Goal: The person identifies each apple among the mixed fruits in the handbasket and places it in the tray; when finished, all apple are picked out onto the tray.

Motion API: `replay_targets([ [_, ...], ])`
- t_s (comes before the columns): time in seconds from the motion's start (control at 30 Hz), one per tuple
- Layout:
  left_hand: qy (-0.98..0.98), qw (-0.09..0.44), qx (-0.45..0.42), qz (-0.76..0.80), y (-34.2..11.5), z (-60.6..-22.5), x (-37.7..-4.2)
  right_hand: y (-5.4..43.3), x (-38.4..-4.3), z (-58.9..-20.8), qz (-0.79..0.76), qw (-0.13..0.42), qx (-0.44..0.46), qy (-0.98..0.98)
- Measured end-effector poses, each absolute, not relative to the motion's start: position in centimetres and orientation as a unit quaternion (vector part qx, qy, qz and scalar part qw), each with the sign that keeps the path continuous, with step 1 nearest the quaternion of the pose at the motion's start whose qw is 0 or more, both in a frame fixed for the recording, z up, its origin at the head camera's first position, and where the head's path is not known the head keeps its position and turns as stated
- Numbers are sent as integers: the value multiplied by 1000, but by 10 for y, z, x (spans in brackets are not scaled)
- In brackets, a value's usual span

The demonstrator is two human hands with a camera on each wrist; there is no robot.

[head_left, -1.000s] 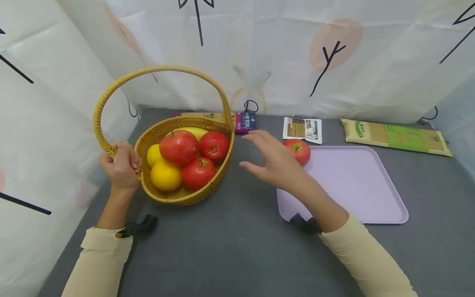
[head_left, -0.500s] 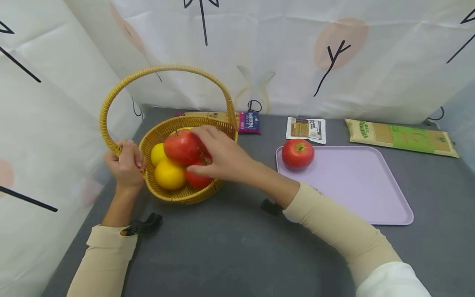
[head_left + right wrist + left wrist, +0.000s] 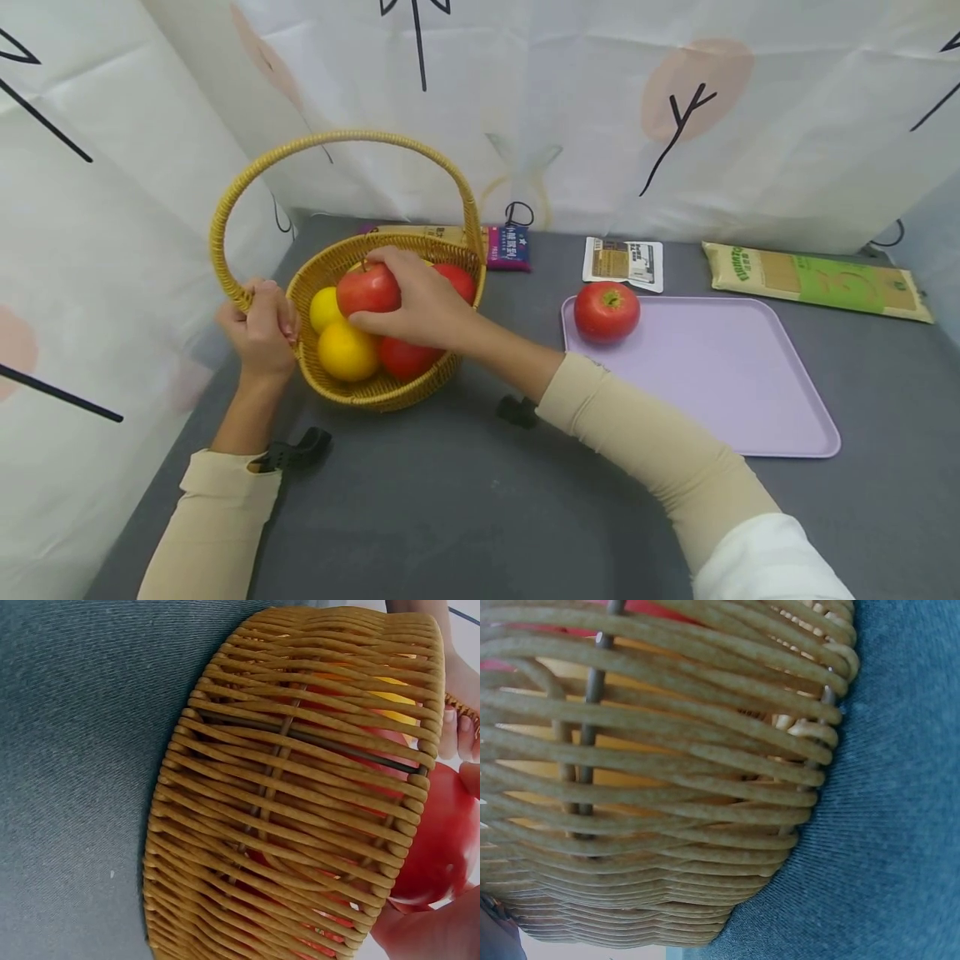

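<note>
My left hand (image 3: 262,330) grips the base of the arched handle of a yellow wicker basket (image 3: 386,398) in the head view. Inside the basket, my right hand (image 3: 422,301) holds a red apple (image 3: 366,290) between thumb and fingers, above the other fruit. Around it lie a yellow-orange round fruit (image 3: 348,351), a smaller yellow fruit (image 3: 325,309), and red apples partly hidden by the right hand. In the right wrist view, the held apple (image 3: 439,840) shows beyond the basket's rim. The left wrist view shows mostly the woven basket wall (image 3: 667,780).
Right of the basket, a lilac tray (image 3: 720,375) carries one red apple (image 3: 607,312) at its far left corner. Along the back lie a small white-edged packet (image 3: 623,263), a long green-and-tan noodle packet (image 3: 817,282) and a purple-ended packet (image 3: 508,248) partly behind the basket.
My right hand has moved left from beside the tray into the basket and taken hold of the top red apple. My left hand keeps its grip on the handle.
</note>
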State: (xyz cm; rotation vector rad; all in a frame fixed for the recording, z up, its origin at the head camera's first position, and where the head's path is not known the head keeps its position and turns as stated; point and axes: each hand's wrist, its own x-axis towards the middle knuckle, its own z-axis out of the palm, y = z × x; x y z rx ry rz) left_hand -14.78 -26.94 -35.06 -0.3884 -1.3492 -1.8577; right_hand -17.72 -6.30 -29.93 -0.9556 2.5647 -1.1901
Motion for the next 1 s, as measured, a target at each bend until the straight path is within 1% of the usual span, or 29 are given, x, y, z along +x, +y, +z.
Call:
replay_targets([
  [0.2,-538,395,-153,-728,-268,-351,-149,-58,-176,-298,-431,86,-302,846],
  [0.4,-541,391,-155,-728,-269,-354,-146,-50,-175,-296,-463,83,-307,828],
  [0.7,-533,389,-157,-735,-268,-352,-147,-24,-172,-283,-551,44,-276,787],
  [1.0,-540,391,-159,-728,-269,-349,-147,-8,-167,-282,-563,16,-272,780],
])
